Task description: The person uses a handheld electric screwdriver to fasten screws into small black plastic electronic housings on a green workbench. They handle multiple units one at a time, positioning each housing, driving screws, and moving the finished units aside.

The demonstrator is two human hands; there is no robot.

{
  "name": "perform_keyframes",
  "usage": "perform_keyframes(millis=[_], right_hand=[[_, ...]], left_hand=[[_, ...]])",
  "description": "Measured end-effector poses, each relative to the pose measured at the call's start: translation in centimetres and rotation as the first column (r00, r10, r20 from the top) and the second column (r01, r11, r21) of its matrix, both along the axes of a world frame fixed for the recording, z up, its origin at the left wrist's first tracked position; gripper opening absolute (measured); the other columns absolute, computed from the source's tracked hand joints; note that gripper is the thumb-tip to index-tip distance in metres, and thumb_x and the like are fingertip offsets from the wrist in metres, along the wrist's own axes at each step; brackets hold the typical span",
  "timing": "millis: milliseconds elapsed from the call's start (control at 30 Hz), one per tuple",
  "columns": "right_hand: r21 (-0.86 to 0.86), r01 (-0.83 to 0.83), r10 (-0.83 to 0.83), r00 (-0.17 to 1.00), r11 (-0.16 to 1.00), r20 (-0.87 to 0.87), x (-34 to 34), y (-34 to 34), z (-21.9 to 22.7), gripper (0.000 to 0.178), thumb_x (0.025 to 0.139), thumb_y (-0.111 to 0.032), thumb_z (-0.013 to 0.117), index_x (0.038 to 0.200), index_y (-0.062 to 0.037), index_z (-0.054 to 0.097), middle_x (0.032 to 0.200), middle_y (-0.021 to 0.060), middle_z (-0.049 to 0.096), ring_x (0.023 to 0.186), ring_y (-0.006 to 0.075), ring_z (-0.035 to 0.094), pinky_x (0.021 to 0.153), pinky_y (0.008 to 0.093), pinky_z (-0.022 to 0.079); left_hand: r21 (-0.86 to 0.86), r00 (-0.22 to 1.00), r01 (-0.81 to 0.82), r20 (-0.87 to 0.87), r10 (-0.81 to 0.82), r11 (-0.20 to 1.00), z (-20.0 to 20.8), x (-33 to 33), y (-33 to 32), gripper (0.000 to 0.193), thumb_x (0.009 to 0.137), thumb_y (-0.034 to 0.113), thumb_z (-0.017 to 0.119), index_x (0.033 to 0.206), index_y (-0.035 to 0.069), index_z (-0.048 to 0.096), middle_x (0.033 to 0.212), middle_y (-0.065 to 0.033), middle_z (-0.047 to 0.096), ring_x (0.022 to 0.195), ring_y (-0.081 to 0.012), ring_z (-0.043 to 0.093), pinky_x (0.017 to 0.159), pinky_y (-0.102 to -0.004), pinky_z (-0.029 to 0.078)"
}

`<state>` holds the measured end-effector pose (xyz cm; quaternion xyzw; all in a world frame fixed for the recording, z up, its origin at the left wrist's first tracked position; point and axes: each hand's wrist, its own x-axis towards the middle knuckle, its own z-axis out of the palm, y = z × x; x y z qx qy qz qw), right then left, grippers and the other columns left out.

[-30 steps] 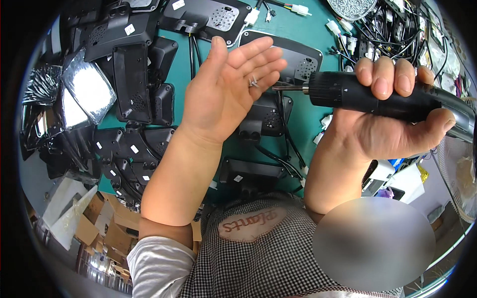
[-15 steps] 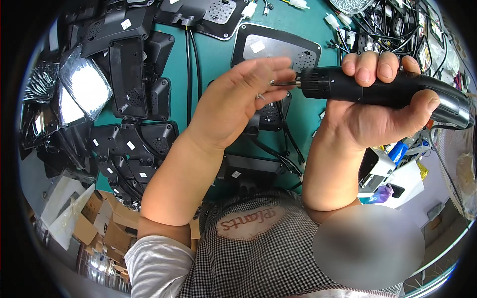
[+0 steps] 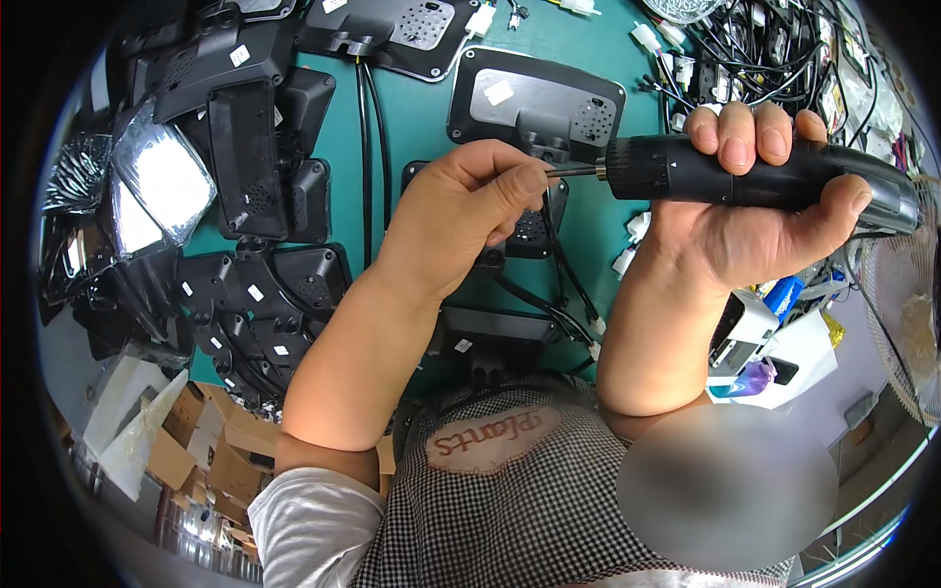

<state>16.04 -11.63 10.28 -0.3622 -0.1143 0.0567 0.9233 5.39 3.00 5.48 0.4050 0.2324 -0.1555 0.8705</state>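
Observation:
My right hand (image 3: 711,240) is wrapped round a black electric screwdriver (image 3: 642,169), held level with its bit (image 3: 580,171) toward the left. The thumb and forefinger of my left hand (image 3: 451,216) pinch together at the tip of that bit. A small silver screw, visible by those fingers a moment earlier, is now hidden in the pinch. Just beyond the hands a black display housing (image 3: 475,113) with a metal back plate lies on the green table mat (image 3: 417,122). Another dark housing (image 3: 534,230) lies partly hidden behind my left hand.
Stacked black housings (image 3: 250,157) and plastic-wrapped panels (image 3: 162,186) crowd the left side. Cables with white connectors (image 3: 647,39) and a metal dish (image 3: 681,8) are at the far right. Cardboard boxes (image 3: 230,451) stand low on the left, and a fan guard (image 3: 897,314) is at the right edge.
My left hand's fingers have closed from a loose, spread pose into a pinch at the bit's tip. The screwdriver in my right hand has shifted slightly to the right.

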Motion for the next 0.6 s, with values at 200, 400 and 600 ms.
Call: perform_keyframes(millis=[200,400,600], right_hand=[[0.056,-0.015,0.018,0.999,0.998,-0.044,-0.1,-0.7,0.0,0.047,0.078,-0.05,0.057,0.094,-0.0062,0.057,0.073,0.0031,0.052,0.062,0.0157,0.049,0.062,0.0326,0.04],[0.078,-0.037,0.041,0.998,0.996,-0.041,0.3,-1.4,0.0,0.047,0.078,-0.048,0.058,0.095,-0.0041,0.058,0.073,0.0042,0.053,0.064,0.0161,0.05,0.063,0.0334,0.04],[0.109,-0.099,0.1,0.995,0.989,-0.005,0.4,-1.8,-0.2,0.047,0.078,-0.046,0.058,0.097,-0.0028,0.058,0.075,0.0049,0.054,0.065,0.0164,0.05,0.065,0.033,0.04]], left_hand=[[0.222,0.992,0.093,0.058,-0.108,0.971,0.9,0.6,0.3,0.02,0.083,0.021,0.063,0.09,0.002,0.063,0.071,-0.0008,0.059,0.057,-0.0036,0.046,0.051,-0.0174,0.037],[0.288,0.985,0.044,0.145,-0.089,0.957,0.2,0.7,0.0,0.02,0.085,0.022,0.059,0.089,0.002,0.061,0.069,-0.0017,0.056,0.052,-0.0034,0.037,0.046,-0.017,0.031],[0.462,0.943,0.07,0.258,-0.21,0.884,0.3,0.8,-0.1,0.02,0.086,0.022,0.058,0.085,0.002,0.06,0.071,-0.0018,0.058,0.056,-0.0029,0.043,0.048,-0.0168,0.034]])
